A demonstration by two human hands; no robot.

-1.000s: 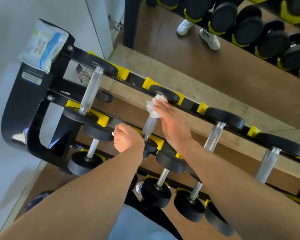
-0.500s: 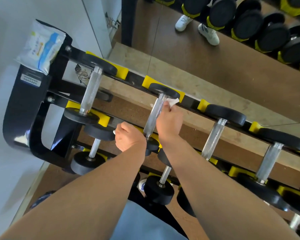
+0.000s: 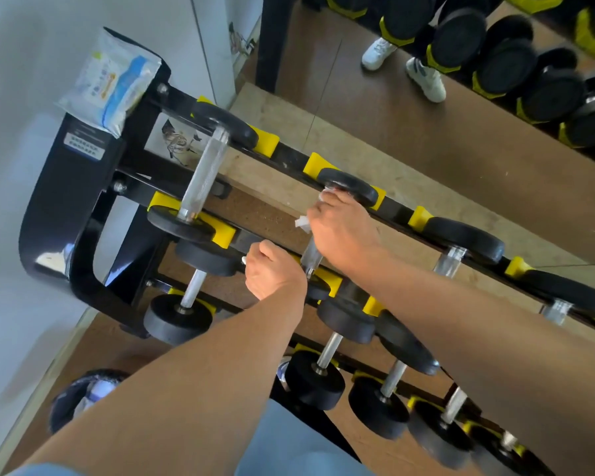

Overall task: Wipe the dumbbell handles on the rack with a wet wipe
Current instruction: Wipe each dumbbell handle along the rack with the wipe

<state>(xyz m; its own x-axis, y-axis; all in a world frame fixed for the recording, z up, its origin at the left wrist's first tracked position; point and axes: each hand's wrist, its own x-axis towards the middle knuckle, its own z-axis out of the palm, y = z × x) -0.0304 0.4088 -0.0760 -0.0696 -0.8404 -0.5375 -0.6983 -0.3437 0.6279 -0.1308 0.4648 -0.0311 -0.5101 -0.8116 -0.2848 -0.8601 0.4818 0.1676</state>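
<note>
Right hand [image 3: 344, 235], fingers clamped round a white wet wipe [image 3: 302, 222], is wiping the second clear-sleeved dumbbell handle [image 3: 312, 257] on the black rack [image 3: 83, 201]. Left hand [image 3: 272, 273] is fisted beside that handle; whether it holds anything is unclear. Next move, likely: the neighbouring handle to its right.

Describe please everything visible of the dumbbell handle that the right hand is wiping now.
The handle is a bright metal bar on the top rack tier, second from the left, between two black round weights. The right hand wraps its upper part with a white wet wipe; only the lower part shows. The left hand is beside its lower end.
</note>
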